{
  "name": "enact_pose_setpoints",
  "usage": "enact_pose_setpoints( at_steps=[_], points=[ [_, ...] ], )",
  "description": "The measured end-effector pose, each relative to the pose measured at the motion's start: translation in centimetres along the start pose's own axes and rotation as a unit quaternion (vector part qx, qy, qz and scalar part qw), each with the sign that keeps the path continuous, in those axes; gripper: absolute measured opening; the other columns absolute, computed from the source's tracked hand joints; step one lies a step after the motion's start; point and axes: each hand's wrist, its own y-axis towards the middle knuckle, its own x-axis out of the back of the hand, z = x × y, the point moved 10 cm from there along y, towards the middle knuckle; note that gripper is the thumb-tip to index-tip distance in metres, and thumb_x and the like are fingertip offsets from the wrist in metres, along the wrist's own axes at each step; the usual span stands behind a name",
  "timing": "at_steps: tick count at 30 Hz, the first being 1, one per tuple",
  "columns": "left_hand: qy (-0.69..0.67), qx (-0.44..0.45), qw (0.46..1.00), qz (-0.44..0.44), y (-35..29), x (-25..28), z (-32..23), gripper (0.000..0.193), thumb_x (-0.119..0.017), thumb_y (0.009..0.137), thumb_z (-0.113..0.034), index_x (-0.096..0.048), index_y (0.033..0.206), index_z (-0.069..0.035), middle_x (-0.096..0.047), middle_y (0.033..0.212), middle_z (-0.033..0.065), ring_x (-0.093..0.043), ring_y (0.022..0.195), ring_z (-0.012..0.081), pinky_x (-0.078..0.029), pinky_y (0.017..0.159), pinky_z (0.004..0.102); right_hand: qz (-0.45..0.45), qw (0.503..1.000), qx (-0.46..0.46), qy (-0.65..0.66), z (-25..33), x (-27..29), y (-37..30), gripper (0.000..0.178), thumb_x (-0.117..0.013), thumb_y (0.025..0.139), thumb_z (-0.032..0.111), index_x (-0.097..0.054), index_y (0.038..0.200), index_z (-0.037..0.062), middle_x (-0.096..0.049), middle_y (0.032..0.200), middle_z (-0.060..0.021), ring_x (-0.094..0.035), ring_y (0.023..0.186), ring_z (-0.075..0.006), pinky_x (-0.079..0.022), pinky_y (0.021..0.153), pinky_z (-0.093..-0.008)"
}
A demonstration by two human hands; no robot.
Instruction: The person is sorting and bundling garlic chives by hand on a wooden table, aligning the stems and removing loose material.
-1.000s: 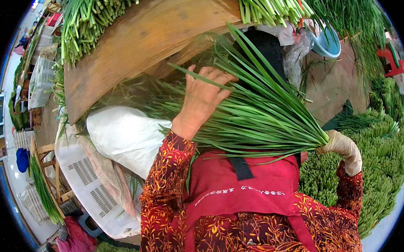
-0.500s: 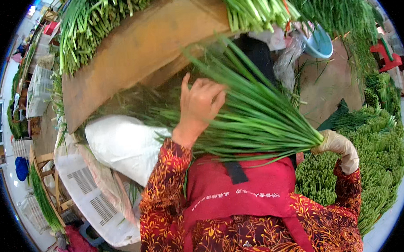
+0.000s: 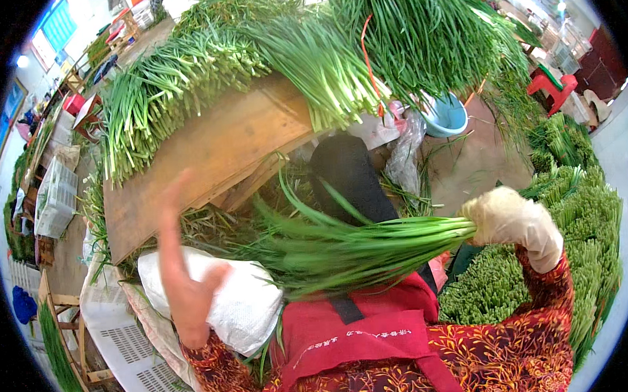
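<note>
In my right hand [image 3: 508, 222], which wears a pale glove, the cut ends of a bunch of garlic chives [image 3: 393, 241] are gripped. The long green leaves fan out to the left across my lap, their tips smeared by motion. My left hand [image 3: 188, 278] is bare and raised to the left of the bunch, apart from it. Its fingers point up with the thumb held away, slightly blurred, and nothing is in it. A white woven sack [image 3: 245, 297] lies beside and behind that hand.
Ahead stands a wooden board [image 3: 220, 140] with piled chives [image 3: 183, 89] along its far side. A blue basin [image 3: 447, 116] and a red stool [image 3: 553, 89] are at the right. Stacked bundles [image 3: 575, 233] fill the right side. A white crate [image 3: 128, 344] stands at the left.
My left hand has moved away from the leaves to the left. The bunch in my right hand has swung flatter and drawn narrower. The view has tilted up, showing more of the board and piles.
</note>
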Motion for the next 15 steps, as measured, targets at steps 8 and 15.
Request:
enact_pose_setpoints(
  at_steps=[8, 15],
  points=[
    [-0.226, -0.002, 0.855, 0.467, -0.2, -17.7, -9.1, 0.100, -0.067, 0.066, -0.040, -0.001, 0.132, -0.003, -0.046, 0.111, 0.0203, -0.049, 0.095, 0.0296, -0.038, 0.083, 0.0344, -0.419, 0.802, -0.416, -0.091, 2.7, 13.9, -7.6, 0.011, -0.052, 0.071, 0.015, -0.057, 0.076, 0.0062, -0.058, 0.063, -0.0056, -0.059, 0.059, -0.0202, -0.046, 0.050, -0.0311],
    [-0.449, 0.141, 0.669, 0.575, -9.9, -22.3, -6.5, 0.097, -0.069, 0.065, -0.020, -0.001, 0.133, -0.004, -0.036, 0.123, 0.0082, -0.035, 0.108, 0.0136, -0.029, 0.091, 0.0258, -0.193, 0.925, -0.316, -0.087, 1.9, 12.1, -3.6, 0.013, -0.055, 0.070, 0.017, -0.056, 0.080, 0.0080, -0.058, 0.064, -0.0062, -0.059, 0.061, -0.0222, -0.045, 0.052, -0.0320]
  ],
)
